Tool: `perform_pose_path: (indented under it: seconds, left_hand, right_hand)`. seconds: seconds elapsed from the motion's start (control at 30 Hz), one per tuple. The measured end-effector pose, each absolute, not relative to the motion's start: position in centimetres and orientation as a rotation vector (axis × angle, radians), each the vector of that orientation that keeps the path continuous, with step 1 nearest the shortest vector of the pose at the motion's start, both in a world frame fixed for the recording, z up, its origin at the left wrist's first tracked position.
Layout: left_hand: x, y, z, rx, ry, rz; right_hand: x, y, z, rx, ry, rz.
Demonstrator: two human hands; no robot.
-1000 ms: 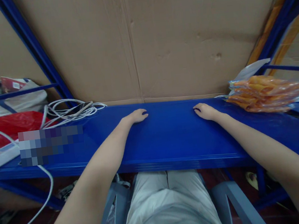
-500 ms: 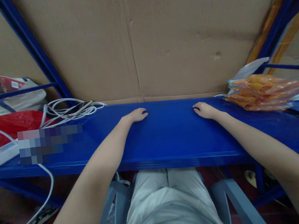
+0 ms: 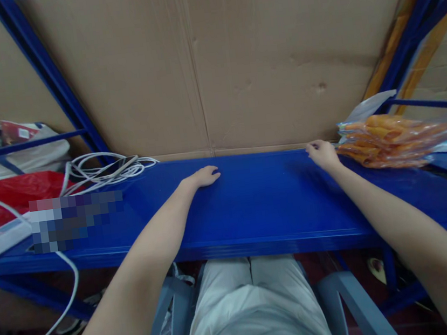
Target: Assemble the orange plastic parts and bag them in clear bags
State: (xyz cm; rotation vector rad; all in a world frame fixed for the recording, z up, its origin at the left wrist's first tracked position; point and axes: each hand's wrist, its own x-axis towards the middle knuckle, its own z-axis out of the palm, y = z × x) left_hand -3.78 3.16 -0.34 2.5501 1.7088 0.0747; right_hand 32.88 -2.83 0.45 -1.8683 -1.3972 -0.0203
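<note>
My left hand (image 3: 207,176) rests on the blue tabletop (image 3: 253,207), left of the middle, with thumb and forefinger a little apart and nothing between them. Raised slightly over the far right part of the top is my right hand (image 3: 323,154), casting a blurred shadow below. Its fingers are loosely bent, with a gap at the thumb, and no object shows in it. Just right of that hand lies a clear plastic bag of orange pieces (image 3: 391,138); whether hand and bag touch, I cannot tell.
Cardboard (image 3: 251,61) backs the table between blue metal posts (image 3: 49,75). At left are a coiled white cable (image 3: 105,168), a red bag (image 3: 26,191), a canvas bag (image 3: 38,152) and a blurred-out item (image 3: 71,221). Grey chair arms (image 3: 340,289) flank my lap.
My right hand has lifted off the tabletop and moved right and back, closer to the bag of orange pieces. The left hand stays in place. The view has tilted slightly.
</note>
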Motion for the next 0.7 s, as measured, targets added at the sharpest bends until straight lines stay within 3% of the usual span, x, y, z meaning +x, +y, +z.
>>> perform_pose_path:
  seconds: [0.27,0.7]
  left_hand:
    - [-4.0,3.5,-0.5,2.555,1.690,0.092]
    - [-4.2,4.0,-0.9,2.562,1.683,0.047]
  right_hand:
    - [35.7,-4.3,3.1,-1.493,-0.793,0.527]
    - [36.3,-6.5,4.3,-0.936,-0.161,0.537]
